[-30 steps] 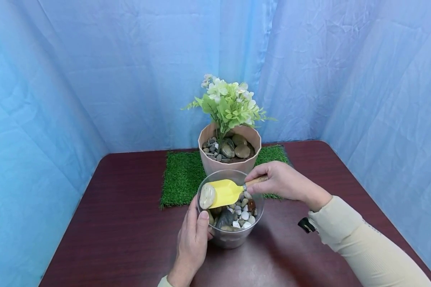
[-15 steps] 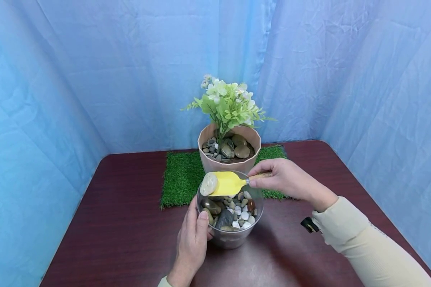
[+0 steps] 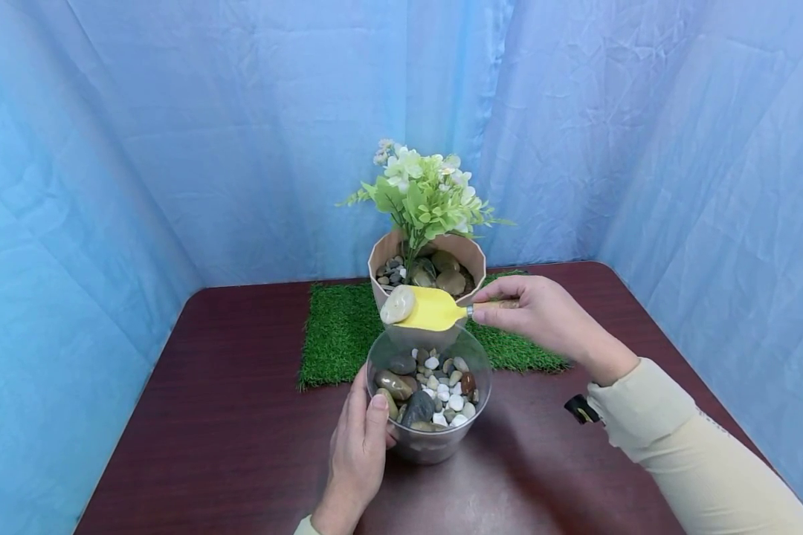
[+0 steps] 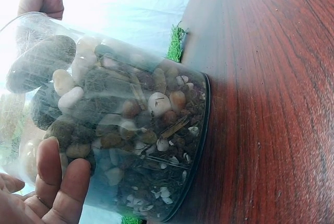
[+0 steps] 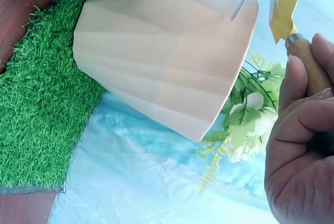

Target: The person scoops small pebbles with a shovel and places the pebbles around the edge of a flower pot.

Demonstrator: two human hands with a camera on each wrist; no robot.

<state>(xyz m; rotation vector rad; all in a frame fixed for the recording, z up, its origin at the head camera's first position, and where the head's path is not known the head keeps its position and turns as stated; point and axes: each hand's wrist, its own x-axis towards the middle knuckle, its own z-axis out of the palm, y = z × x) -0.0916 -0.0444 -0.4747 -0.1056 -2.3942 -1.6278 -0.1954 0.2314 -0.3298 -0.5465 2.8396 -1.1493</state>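
My right hand (image 3: pixel 545 316) grips the wooden handle of a small yellow shovel (image 3: pixel 435 310). A pale, smooth stone (image 3: pixel 398 305) lies at the blade's tip. The shovel is above the far rim of a clear container (image 3: pixel 424 448), in front of the pinkish flowerpot (image 5: pixel 162 57). Holding the container at its left side is my left hand (image 3: pixel 360 446), its thumb by the rim. Large dark stones fill the container's left half, with small white and brown pebbles (image 3: pixel 456 402) on the right. Dark, loose material shows beneath them in the left wrist view.
The flowerpot holds a white-flowered plant (image 3: pixel 428 193), small grey pebbles and big brown stones. It stands on a green turf mat (image 3: pixel 337 334) on the dark red table (image 3: pixel 241 416). Blue cloth (image 3: pixel 294 148) hangs behind and at both sides.
The shovel with the pale stone has risen out of the container and moved away from me, toward the flowerpot. My left hand and the container have stayed put.
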